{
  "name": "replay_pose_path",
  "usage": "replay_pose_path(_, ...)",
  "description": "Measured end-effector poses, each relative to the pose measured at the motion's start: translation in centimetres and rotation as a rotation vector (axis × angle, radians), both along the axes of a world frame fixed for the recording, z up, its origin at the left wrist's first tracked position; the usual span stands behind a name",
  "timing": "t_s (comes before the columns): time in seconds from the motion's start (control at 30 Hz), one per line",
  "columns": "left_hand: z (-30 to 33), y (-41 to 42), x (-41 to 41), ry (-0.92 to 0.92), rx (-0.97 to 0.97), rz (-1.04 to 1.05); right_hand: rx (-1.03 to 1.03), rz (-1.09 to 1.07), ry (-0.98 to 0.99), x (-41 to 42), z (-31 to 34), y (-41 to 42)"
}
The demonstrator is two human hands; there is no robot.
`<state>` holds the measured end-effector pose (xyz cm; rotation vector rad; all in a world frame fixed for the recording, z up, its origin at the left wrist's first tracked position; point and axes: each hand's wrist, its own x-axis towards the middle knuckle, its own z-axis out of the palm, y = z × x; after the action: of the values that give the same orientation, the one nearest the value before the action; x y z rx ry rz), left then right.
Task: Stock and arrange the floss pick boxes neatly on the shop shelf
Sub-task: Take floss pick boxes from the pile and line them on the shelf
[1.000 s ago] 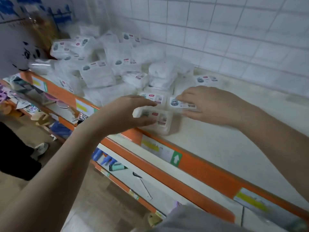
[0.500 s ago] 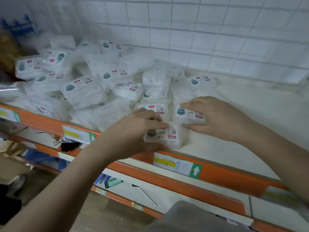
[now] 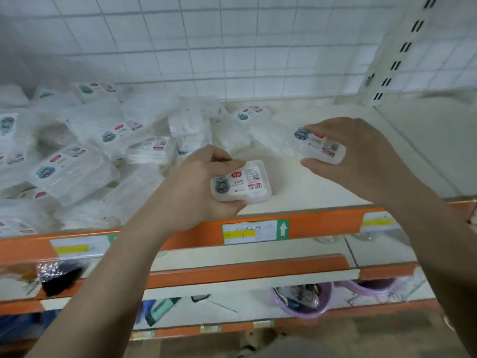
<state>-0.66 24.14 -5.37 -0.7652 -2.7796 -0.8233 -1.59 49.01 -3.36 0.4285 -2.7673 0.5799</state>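
Floss pick boxes lie heaped [image 3: 77,151] over the shelf's [image 3: 322,187] left half, back to its rear edge. Head view: the left hand [image 3: 196,192] grips one box [image 3: 241,182] near the front edge; the right hand [image 3: 361,156] curls around another box [image 3: 316,147], raised toward the bare right side.

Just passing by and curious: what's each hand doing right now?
Left hand: holding a floss pick box by its end.
Right hand: holding another floss pick box.
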Motion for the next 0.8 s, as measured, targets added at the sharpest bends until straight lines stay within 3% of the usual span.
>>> replay_pose_path(0.17,0.3,3.9,-0.7,0.017,0.015,-0.106,-0.006,-0.225,-0.019,4.0,-0.1,4.5)
replay_pose_path(0.43,0.6,13.9,-0.5,0.022,0.084,-0.209,-0.036,-0.405,0.061,9.0,-0.7,13.7)
replay_pose_path(0.63,-0.4,24.6,0.2,0.064,0.106,-0.181,-0.022,-0.405,0.094,10.8,-1.6,24.0)
replay_pose_path(0.8,-0.5,33.2,1.7,-0.013,0.175,-0.113,-0.041,-0.321,0.043,10.0,-0.7,32.9)
